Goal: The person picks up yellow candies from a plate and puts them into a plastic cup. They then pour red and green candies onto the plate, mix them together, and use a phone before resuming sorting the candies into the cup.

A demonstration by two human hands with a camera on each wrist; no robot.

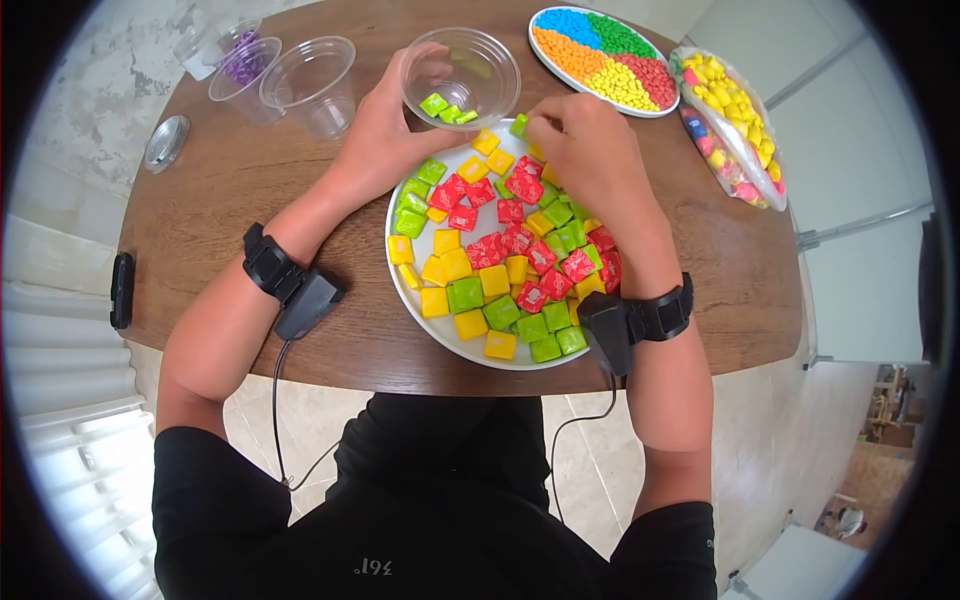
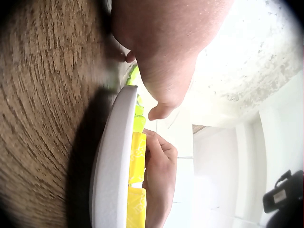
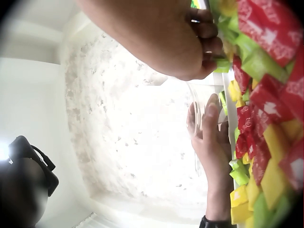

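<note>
A clear plastic cup (image 1: 490, 75) with several green wrapped squares (image 1: 448, 110) inside is gripped by my left hand (image 1: 385, 135), over the back left rim of the white plate (image 1: 445, 345). Red, yellow and green squares cover much of that plate. My right hand (image 1: 590, 150), fingers curled down at the plate's back edge, pinches a green square (image 1: 519, 125). In the right wrist view the same green square (image 3: 222, 65) shows at the fingertips. The left wrist view shows my left hand (image 2: 166, 71) beside the plate's rim (image 2: 114, 156).
Clear cups (image 1: 312, 85) stand at the back left, one holding purple pieces (image 1: 245, 62). A round lid (image 1: 167, 143) and a black object (image 1: 122, 290) lie at the left. At the back right are an oval plate of coloured candies (image 1: 605, 55) and a bag (image 1: 730, 120).
</note>
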